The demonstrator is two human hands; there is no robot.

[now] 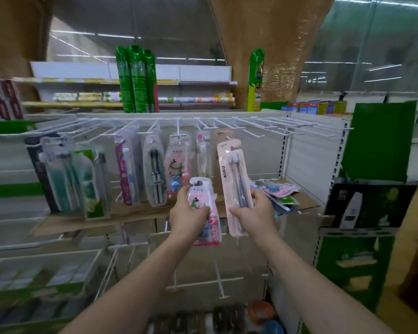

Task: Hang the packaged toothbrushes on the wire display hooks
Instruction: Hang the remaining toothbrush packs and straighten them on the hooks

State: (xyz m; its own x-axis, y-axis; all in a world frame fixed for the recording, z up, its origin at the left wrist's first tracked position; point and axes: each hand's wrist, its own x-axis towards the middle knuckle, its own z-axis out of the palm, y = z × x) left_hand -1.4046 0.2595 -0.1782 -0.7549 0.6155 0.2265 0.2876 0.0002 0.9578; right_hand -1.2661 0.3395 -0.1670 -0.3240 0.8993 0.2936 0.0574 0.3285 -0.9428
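Observation:
My left hand [187,214] grips a pink children's toothbrush pack [203,196] with a cartoon figure, held upright below the hooks. My right hand [256,213] holds a long pale pink AUBO toothbrush pack [229,174], tilted a little left, its top just under the row of white wire hooks [263,124]. Several toothbrush packs [155,169] hang from the hooks on the left and middle. The hooks to the right carry nothing. A loose pile of packs [280,191] lies on the cardboard shelf behind my right hand.
Green bottles [136,78] and a green-yellow can [255,80] stand on the shelf top. A green panel [379,141] and a dark boxed product [369,206] are at the right. More bare wire hooks [203,283] jut out below my forearms.

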